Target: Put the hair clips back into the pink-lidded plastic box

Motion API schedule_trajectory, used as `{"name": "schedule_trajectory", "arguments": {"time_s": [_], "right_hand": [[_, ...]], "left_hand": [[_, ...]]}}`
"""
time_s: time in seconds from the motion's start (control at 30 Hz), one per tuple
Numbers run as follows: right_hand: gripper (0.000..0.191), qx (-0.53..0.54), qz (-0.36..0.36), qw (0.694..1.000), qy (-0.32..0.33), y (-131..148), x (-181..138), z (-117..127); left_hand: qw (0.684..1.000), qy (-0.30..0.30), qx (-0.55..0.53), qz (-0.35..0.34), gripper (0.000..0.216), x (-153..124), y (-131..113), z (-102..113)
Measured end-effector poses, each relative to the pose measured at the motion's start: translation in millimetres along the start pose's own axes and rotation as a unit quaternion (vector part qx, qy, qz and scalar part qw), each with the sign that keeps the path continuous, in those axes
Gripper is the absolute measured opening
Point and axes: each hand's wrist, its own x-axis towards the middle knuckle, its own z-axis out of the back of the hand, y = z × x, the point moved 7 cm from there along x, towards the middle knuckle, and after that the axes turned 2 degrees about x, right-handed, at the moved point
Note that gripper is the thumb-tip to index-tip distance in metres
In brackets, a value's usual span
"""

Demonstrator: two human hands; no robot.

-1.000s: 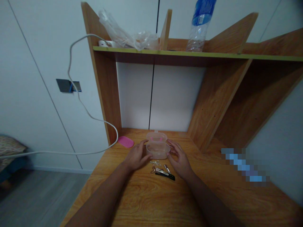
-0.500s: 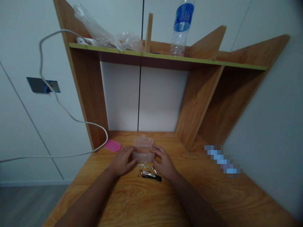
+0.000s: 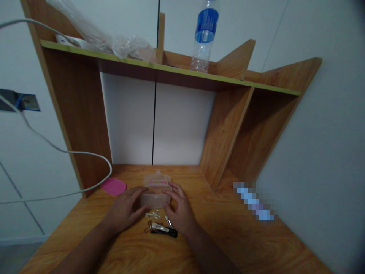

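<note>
A clear plastic box (image 3: 155, 201) stands on the wooden desk with its lid (image 3: 157, 179) raised at the back; small pink parts show on the lid. My left hand (image 3: 125, 209) grips the box's left end, thumb at the front corner and fingers along the side. At the right end my right hand (image 3: 181, 209) holds it the same way. Just in front of the box lie small pale clips (image 3: 154, 215), a silver hair clip (image 3: 160, 227) and a black hair clip (image 3: 171, 233). Another slim clip (image 3: 168, 220) is partly hidden by my right hand.
A pink oval piece (image 3: 114, 186) lies to the left, beside a white cable (image 3: 97, 154) that loops over the desk edge. A pixelated blue item (image 3: 253, 201) is on the right. Above, a shelf (image 3: 171, 68) carries a plastic bottle (image 3: 203, 42) and a crumpled plastic bag (image 3: 134, 47).
The view has shifted, so the desk and shelf sit further left and the desk slightly lower. Both hands stay at the ends of the box, and the clips lie as before.
</note>
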Motion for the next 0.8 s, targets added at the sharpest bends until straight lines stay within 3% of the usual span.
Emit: {"name": "schedule_trajectory", "arguments": {"time_s": [0.33, 0.67, 0.8], "right_hand": [[0.058, 0.016, -0.019, 1.0, 0.018, -10.6, 5.5, -1.3], [0.069, 0.0, -0.013, 0.999, 0.039, -17.5, 8.8, -2.0], [0.071, -0.005, -0.011, 0.999, 0.042, -21.2, 9.5, -4.1]], "left_hand": [[0.999, -0.04, 0.023, 0.009, 0.048, 5.2, -2.8, 6.4], [0.999, -0.021, 0.022, 0.026, 0.062, 6.3, -2.7, 2.9], [0.996, -0.053, 0.059, 0.027, 0.063, 13.9, -11.3, 20.4]]}}
